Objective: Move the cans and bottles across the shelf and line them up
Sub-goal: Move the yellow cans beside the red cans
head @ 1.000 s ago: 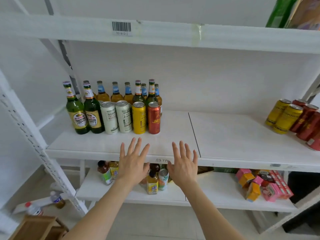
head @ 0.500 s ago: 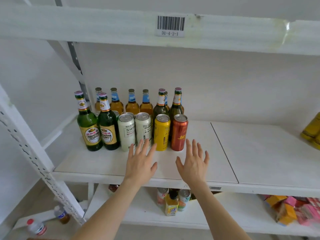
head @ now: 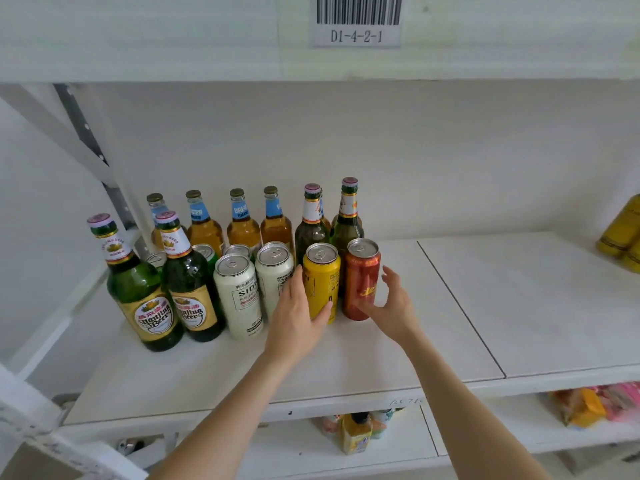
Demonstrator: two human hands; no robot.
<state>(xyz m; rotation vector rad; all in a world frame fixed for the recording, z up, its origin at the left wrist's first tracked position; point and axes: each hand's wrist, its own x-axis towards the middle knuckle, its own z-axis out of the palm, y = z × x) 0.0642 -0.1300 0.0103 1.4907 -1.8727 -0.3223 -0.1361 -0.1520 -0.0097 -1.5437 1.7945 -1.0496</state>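
Note:
On the white shelf stands a cluster of drinks at the left. A yellow can and a red can form the right end of the front row. My left hand grips the yellow can, fingers down its left side and thumb across its front. My right hand curls round the red can, thumb on its front and fingers by its right side. Left of them stand two white cans and two green beer bottles. Amber bottles and two dark green bottles line the back.
The shelf's right half is bare up to some yellow cans at the frame's right edge. The upper shelf edge carries a barcode label. Below, a lower shelf holds a small bottle and snack packs. A slanted brace rises at left.
Both hands have moved forward from the shelf's front edge to the cans. The left has closed on the yellow can and the right has curled round the red one. The view has come closer.

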